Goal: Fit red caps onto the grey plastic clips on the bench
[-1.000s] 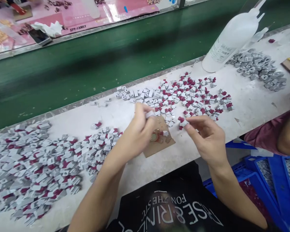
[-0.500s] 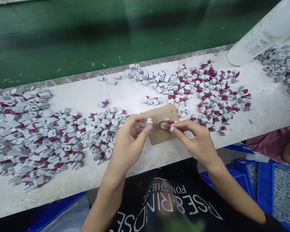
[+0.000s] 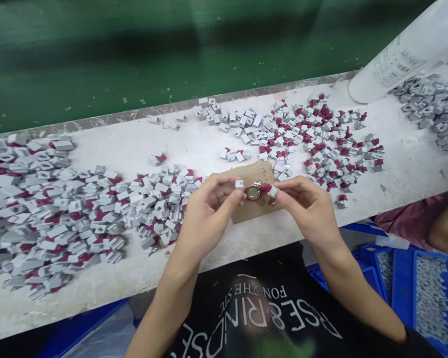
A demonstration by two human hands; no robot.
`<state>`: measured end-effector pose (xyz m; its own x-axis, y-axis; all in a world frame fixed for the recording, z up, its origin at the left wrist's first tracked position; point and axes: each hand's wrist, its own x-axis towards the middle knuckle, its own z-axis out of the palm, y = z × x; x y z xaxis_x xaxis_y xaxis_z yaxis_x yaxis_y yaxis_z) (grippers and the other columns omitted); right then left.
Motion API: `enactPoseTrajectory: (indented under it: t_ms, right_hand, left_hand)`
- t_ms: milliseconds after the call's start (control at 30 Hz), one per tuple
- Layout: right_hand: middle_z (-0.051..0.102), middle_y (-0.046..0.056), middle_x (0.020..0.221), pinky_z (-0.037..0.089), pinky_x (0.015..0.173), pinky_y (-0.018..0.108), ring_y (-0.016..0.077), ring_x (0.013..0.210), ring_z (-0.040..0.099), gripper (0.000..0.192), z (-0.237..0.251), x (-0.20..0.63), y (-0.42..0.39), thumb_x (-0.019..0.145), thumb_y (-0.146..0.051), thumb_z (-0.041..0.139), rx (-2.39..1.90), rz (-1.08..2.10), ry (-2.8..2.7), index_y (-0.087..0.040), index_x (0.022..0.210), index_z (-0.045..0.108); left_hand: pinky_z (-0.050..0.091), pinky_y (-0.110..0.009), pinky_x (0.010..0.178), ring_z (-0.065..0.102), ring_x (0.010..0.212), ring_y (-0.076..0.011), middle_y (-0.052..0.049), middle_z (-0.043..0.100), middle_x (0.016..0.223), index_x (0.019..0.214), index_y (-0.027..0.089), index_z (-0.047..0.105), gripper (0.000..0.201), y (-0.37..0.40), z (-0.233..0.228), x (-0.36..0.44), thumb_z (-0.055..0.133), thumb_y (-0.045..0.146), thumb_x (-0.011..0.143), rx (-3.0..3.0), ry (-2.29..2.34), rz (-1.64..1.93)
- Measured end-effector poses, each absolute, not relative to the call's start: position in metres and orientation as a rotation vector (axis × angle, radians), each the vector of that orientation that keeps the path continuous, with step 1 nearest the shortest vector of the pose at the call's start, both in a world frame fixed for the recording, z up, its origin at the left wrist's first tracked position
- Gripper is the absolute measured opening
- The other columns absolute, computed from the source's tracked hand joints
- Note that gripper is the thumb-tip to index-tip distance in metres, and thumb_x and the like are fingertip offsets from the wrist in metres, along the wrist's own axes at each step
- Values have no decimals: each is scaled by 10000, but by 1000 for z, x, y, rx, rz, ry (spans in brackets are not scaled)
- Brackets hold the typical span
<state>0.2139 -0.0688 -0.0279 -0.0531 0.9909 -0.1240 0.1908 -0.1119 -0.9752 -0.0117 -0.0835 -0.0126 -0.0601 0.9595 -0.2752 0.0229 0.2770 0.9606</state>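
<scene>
My left hand (image 3: 212, 209) pinches a small grey block (image 3: 239, 184) between thumb and forefinger. Between the fingertips of my right hand (image 3: 306, 206) is a grey piece with a dark red part (image 3: 271, 189), its red end pointing left. Both hands hover over a brown cardboard piece (image 3: 246, 214) on the table. A small round container with a beaded, reddish rim (image 3: 253, 193) sits on the cardboard, between the two held pieces. The red end is close to that rim; whether they touch I cannot tell.
Grey-and-red pieces lie in a big pile (image 3: 59, 214) at left and another (image 3: 317, 134) at back right. A white cylindrical bottle (image 3: 392, 64) leans in at far right, near a grey pile (image 3: 433, 109). Blue bins (image 3: 406, 278) and another person's arm (image 3: 446, 223) are at right.
My left hand has moved right with its grey block, closer to the round container. My right hand has shifted slightly right and up, drawing the grey-and-red piece a little away from the container.
</scene>
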Motion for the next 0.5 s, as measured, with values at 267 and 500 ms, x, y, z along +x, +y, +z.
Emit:
enactPoseTrajectory:
  t_ms: [267, 500]
  right_hand:
    - [870, 30, 980, 753, 923, 514, 284, 930, 873, 271, -24, 217, -58, 905, -528, 976, -1251, 1538, -1030, -312, 997, 841]
    - [865, 31, 1007, 729, 866, 439, 250, 908, 841, 220, -23, 215, -62, 924, -497, 965, -1266, 1456, -1073, -316, 1014, 878]
  left_hand:
    - [745, -396, 921, 873, 931, -235, -52, 883, 1009, 1138, 234, 785, 117, -73, -4, 6, 813, 271, 1030, 954, 1188, 1036]
    - [740, -373, 931, 876, 955, -225, -51, 886, 1010, 1129, 213, 799, 96, -71, -8, 11, 813, 233, 1036, 946, 1147, 1035]
